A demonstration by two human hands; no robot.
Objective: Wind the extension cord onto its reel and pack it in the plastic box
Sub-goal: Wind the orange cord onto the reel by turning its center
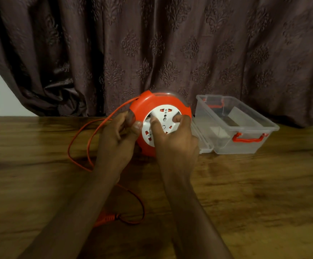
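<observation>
On a brown wooden tabletop (245,184), seen from the head camera looking forward and down, a round orange cord reel (159,107) stands tilted on its edge near the middle, its white socket face (163,120) turned toward the person. Both of the person's hands are on it. Their left hand (116,139) grips the reel's left rim, thumb pressed on the front and fingers curled behind. Their right hand (174,141) lies over the white socket face with curled fingers gripping it, thumb near the centre. An orange cord (77,141) leaves the reel's upper left edge, sweeps out in loose loops across the tabletop to the left of the hands, passes under the left forearm and curls round to an orange plug (105,218) lying near the bottom centre. Just to the right of the reel sits a clear plastic box (245,144) with orange latch handles, open at the top. Its clear lid (202,144) rests beside it, between box and reel. Behind the tabletop hangs a dark patterned curtain (170,43).
</observation>
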